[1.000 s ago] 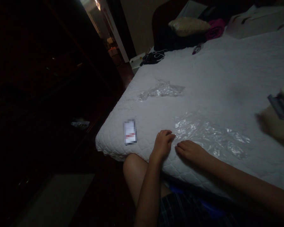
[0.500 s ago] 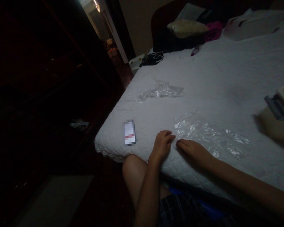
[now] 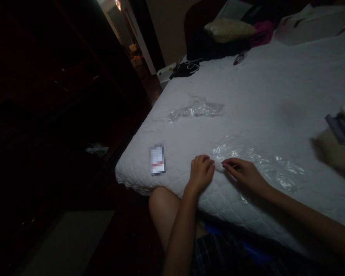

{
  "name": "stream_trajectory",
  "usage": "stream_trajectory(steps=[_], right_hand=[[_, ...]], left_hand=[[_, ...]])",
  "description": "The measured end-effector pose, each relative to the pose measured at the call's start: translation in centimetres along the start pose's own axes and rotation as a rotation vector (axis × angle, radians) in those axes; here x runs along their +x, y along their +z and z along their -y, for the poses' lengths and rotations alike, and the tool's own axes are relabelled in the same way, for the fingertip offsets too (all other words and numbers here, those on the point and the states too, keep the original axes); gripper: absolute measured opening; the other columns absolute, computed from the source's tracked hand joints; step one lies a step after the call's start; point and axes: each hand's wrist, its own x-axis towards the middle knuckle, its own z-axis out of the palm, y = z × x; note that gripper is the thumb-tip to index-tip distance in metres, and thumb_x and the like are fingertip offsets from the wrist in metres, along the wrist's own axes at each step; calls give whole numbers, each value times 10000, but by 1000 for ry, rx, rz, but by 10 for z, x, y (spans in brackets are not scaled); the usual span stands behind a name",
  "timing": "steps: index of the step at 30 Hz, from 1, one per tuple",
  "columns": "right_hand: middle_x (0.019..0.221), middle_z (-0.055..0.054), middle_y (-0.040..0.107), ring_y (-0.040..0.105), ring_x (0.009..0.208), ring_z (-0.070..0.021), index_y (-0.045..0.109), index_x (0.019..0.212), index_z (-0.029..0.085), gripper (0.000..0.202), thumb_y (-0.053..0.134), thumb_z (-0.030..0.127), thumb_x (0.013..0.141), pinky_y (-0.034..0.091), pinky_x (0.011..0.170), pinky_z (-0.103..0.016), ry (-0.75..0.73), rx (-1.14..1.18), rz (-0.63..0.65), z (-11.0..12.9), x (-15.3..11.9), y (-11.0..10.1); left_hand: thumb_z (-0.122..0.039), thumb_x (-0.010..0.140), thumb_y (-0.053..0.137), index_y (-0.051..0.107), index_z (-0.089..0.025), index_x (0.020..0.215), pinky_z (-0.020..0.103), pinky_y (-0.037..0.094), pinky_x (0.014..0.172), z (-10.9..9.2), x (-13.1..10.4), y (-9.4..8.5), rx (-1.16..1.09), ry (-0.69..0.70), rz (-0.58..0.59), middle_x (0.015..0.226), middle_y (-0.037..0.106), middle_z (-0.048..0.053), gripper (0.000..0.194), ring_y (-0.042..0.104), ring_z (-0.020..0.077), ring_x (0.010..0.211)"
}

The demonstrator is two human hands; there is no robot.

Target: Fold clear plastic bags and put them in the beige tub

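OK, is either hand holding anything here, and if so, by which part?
The right hand seems to pinch the clear plastic by its near left edge. The left hand has its fingertips beside that edge; whether they grip it cannot be told.

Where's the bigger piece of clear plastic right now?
In the head view, the larger plastic lies on the bed, right of centre, beside the right hand.

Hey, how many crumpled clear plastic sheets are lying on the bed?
2. The near sheet lies at the right hand, which partly covers it; the far sheet lies beyond the left hand, farther up the bed. Another could be hidden in the folds.
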Motion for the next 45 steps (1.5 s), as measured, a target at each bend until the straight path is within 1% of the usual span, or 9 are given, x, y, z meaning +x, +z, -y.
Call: stream_trajectory(steps=[7, 11, 19, 24, 29, 33, 35, 41, 45], right_hand=[[810, -59, 701, 655, 705, -210, 669, 852, 199, 225, 543, 376, 791, 526, 670, -348, 87, 10, -106, -11, 6, -6], [802, -64, 701, 656, 693, -220, 667, 856, 208, 225, 540, 382, 793, 530, 653, -371, 83, -12, -158, -17, 6, -7], [744, -51, 670, 629, 634, -196, 622, 941, 193, 301, 573, 438, 773, 508, 589, -331, 73, -38, -149, -13, 15, -10], [706, -37, 643, 608, 595, -177, 609, 937, 193, 237, 558, 351, 769, 496, 557, -314, 50, -81, -146, -14, 23, -8], [810, -66, 666, 630, 677, -191, 616, 894, 191, 231, 570, 357, 740, 523, 623, -341, 36, 34, -104, -9, 32, -10], [777, -59, 677, 646, 672, -191, 619, 891, 189, 263, 625, 370, 701, 532, 611, -327, 191, 313, 68, -15, 42, -8], [724, -49, 675, 639, 636, -183, 627, 862, 184, 250, 661, 349, 677, 524, 581, -311, 268, 409, 103, -21, 46, -6], [734, -50, 669, 629, 647, -133, 648, 774, 181, 110, 687, 242, 692, 505, 585, -224, 494, 664, -2, -23, 44, -4], [733, -61, 668, 642, 675, -134, 654, 727, 180, 24, 666, 164, 712, 517, 595, -206, 586, 742, -4, -24, 44, -6]], left_hand=[[-319, 876, 518, 613, -208, 967, 359, 382, 914, -6, 5, 2, 19, -29, -36, 1053, 564, 40, 172, 478, 187, 1027], [-327, 889, 493, 610, -203, 936, 369, 383, 901, -9, 8, 4, 47, -46, -43, 1014, 566, 47, 176, 478, 193, 1003], [-333, 898, 476, 602, -196, 876, 361, 381, 843, -10, 14, 9, 102, -65, -63, 966, 570, 47, 187, 477, 197, 954], [-349, 891, 487, 599, -192, 868, 364, 380, 833, -10, 16, 12, 125, -71, -82, 944, 571, 47, 194, 476, 203, 945], [-360, 874, 517, 601, -195, 897, 365, 381, 820, -9, 17, 15, 143, -78, -93, 931, 576, 51, 187, 480, 210, 936], [-368, 880, 504, 600, -191, 904, 362, 382, 807, -8, 18, 17, 166, -69, -110, 924, 582, 55, 203, 481, 212, 930], [-362, 889, 489, 599, -188, 877, 358, 382, 798, -8, 18, 17, 173, -73, -114, 913, 583, 57, 207, 484, 208, 917], [-335, 879, 515, 588, -189, 848, 339, 401, 776, -6, 19, 22, 210, -84, -164, 865, 589, 35, 166, 503, 192, 874], [-339, 850, 560, 582, -177, 952, 339, 424, 792, -7, 17, 21, 162, -24, -275, 951, 587, 59, 193, 518, 194, 913]])
